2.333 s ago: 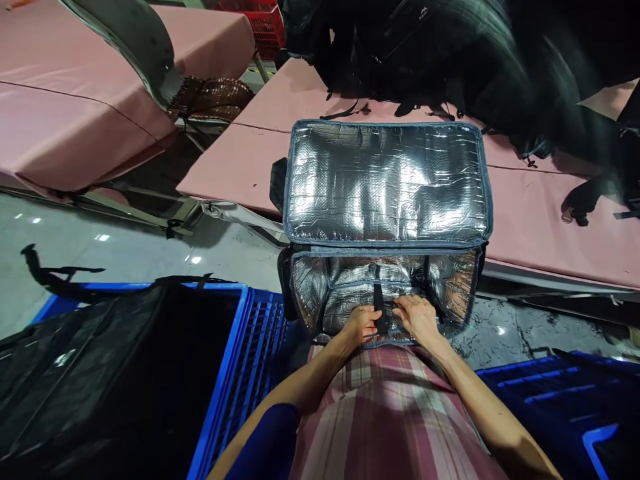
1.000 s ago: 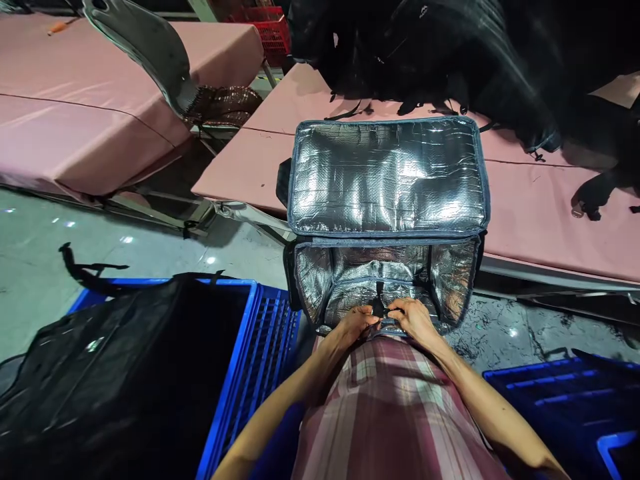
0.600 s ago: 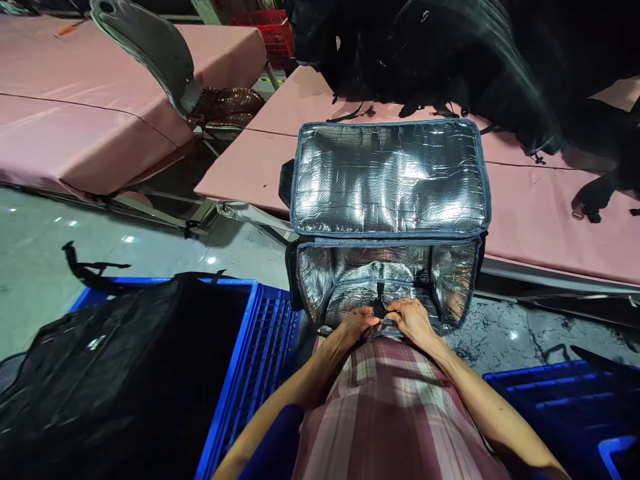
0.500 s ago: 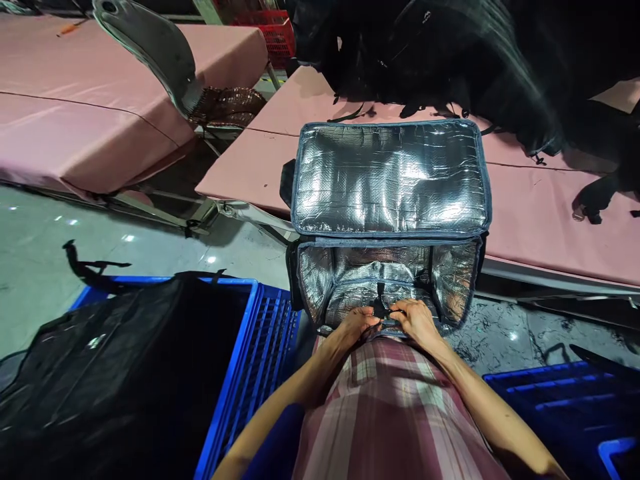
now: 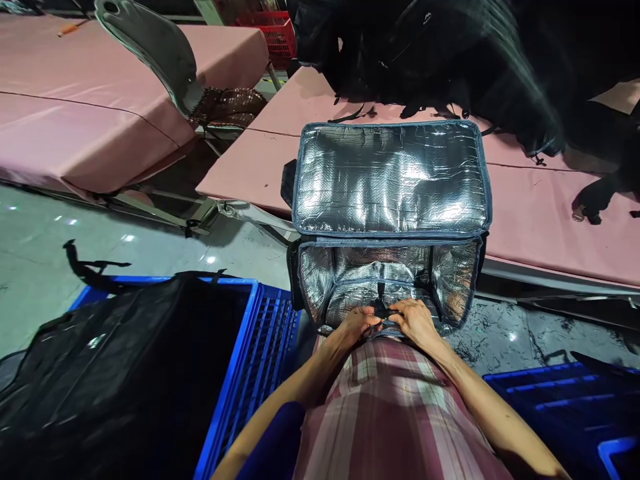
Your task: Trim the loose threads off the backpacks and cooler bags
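An insulated bag with a silver foil lining stands in front of me, its padded lid folded back against the table edge. At its near rim, my left hand pinches a small black buckle on a strap. My right hand is closed on the same black piece from the other side. Both sets of fingers nearly meet there. The strap runs up from the buckle over the foil. Fingertips partly cover the buckle, so its exact form is hard to see.
A blue crate on the left holds a black bag. Another blue crate is at lower right. Black bags are heaped on the pink-covered table. A grey chair and red basket stand beyond.
Almost nothing differs. Both hands stay at the buckle, with only a slight shift of the fingers.
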Action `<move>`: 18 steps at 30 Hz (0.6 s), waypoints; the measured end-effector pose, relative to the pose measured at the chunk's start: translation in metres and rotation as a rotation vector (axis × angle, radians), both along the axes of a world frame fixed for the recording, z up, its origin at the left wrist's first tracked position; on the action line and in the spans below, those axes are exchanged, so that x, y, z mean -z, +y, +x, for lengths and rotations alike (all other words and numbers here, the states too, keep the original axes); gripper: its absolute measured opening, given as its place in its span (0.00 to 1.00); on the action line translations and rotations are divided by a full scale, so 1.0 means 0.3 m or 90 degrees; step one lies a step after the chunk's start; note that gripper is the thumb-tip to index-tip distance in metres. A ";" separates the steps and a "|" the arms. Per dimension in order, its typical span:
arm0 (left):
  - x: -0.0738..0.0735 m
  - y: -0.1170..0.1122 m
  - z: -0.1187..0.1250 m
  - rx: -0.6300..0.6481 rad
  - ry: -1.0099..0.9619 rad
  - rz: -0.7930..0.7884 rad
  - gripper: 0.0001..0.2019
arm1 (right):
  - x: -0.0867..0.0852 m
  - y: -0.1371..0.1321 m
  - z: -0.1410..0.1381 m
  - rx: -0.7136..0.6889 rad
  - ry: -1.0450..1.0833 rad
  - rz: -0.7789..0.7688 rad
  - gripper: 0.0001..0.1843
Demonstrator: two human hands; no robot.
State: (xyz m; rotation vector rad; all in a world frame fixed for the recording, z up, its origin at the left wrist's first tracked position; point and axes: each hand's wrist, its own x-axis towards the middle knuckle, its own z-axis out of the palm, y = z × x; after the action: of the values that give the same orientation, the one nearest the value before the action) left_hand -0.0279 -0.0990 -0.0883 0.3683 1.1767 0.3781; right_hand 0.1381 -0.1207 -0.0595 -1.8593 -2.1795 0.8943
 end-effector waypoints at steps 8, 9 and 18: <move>-0.101 -0.085 -0.049 0.043 0.142 0.253 0.17 | -0.113 -0.119 0.181 0.173 0.241 0.019 0.12; -0.127 -0.107 -0.085 0.030 0.211 0.327 0.18 | -0.135 -0.156 0.241 0.248 0.304 0.040 0.15; -0.099 -0.113 -0.337 -0.192 0.474 0.326 0.22 | -0.076 -0.237 0.346 0.700 0.411 -0.054 0.19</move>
State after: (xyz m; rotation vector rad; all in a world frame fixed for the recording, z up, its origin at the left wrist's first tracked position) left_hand -0.1291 -0.1329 -0.0587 0.8255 1.8716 0.8575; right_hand 0.2419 -0.1918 -0.0368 -1.9738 -0.5847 1.0547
